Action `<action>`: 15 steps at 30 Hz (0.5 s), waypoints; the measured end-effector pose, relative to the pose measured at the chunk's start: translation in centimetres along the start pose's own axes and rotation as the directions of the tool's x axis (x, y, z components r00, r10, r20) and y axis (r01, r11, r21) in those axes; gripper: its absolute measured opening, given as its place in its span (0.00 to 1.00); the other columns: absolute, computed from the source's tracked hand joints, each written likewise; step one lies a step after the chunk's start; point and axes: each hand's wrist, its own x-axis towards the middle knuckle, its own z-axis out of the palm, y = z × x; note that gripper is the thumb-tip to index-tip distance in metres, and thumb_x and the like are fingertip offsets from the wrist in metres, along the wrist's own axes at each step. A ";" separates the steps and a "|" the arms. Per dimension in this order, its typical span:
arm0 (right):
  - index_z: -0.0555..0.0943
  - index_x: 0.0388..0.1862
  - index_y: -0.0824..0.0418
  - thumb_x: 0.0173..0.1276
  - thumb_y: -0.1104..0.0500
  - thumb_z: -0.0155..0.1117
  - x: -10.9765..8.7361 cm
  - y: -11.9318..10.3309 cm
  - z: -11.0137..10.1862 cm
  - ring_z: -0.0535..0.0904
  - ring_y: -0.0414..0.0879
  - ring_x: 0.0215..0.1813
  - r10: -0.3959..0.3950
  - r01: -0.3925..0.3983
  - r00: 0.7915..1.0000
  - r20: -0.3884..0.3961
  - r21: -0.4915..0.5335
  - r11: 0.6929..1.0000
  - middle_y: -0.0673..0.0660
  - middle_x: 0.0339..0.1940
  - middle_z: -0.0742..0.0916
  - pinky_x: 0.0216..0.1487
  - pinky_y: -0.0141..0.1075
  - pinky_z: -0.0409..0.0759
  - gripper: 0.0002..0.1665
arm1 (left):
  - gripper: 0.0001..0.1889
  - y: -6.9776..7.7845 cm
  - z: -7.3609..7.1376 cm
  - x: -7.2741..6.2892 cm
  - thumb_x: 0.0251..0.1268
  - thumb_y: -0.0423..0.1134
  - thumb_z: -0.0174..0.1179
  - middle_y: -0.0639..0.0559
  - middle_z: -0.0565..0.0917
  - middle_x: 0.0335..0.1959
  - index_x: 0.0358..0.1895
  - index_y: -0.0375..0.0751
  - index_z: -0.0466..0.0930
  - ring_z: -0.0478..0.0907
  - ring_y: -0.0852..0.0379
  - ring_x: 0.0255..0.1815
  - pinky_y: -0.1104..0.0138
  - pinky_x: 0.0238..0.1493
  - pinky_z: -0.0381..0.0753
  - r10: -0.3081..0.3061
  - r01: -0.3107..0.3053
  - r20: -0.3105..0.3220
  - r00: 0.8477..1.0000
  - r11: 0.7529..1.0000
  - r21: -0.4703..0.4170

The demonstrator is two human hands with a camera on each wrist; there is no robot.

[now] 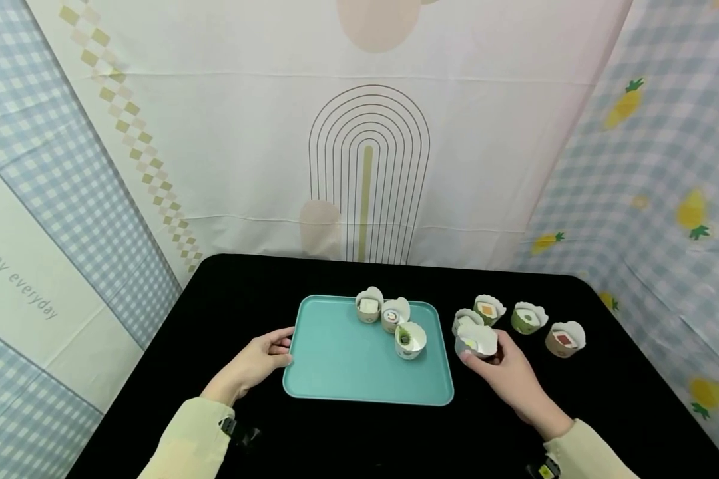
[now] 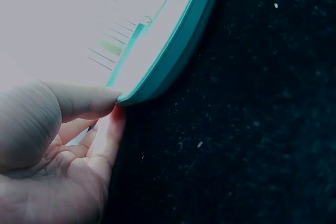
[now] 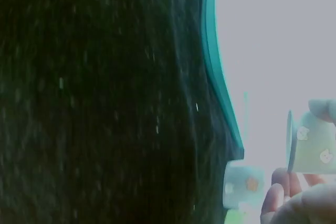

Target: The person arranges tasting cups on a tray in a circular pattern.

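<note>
A teal rectangular tray lies on the black table. My left hand pinches its left rim, and the left wrist view shows the thumb and a finger meeting at the tray's edge. Over the table just right of the tray, my right hand holds a paper cupcake cup tilted, with something pale inside. The right wrist view shows small prints on this cup's side. Three similar paper cups stand at the tray's right side: one at the back, a middle one and a front one.
Several more paper cups stand right of the tray: one behind the held cup, one with an orange square, a green one and a brown one. Patterned cloths hang behind and beside the black table.
</note>
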 end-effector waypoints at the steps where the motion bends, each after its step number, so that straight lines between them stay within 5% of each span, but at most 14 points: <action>1: 0.63 0.66 0.61 0.62 0.40 0.68 0.0 -0.1 0.3 0.77 0.53 0.50 -0.014 0.014 1.000 0.003 -0.009 1.000 0.62 0.55 0.75 0.43 0.40 0.80 0.43 | 0.30 0.0 0.0 0.0 0.66 0.31 0.60 0.47 0.74 0.53 0.71 0.47 0.66 0.74 0.53 0.49 0.55 0.50 0.75 0.001 -0.001 -0.001 1.000 1.000 -0.002; 7: 0.70 0.59 0.57 0.60 0.42 0.71 0.0 0.1 2.2 0.74 0.50 0.37 -0.091 0.092 0.996 0.012 -0.106 0.990 0.57 0.47 0.79 0.32 0.37 0.76 0.36 | 0.30 -0.1 0.1 0.1 0.65 0.31 0.61 0.47 0.74 0.54 0.71 0.47 0.66 0.73 0.53 0.49 0.55 0.50 0.75 -0.001 0.001 -0.009 1.000 1.000 -0.006; 15: 0.72 0.59 0.53 0.57 0.43 0.74 -0.3 0.1 4.1 0.73 0.46 0.38 -0.108 0.112 0.994 0.035 -0.178 0.978 0.52 0.47 0.80 0.36 0.35 0.74 0.35 | 0.30 0.0 0.0 0.0 0.66 0.31 0.61 0.47 0.74 0.53 0.71 0.47 0.66 0.73 0.52 0.49 0.55 0.51 0.75 -0.007 0.007 0.003 1.000 1.000 -0.004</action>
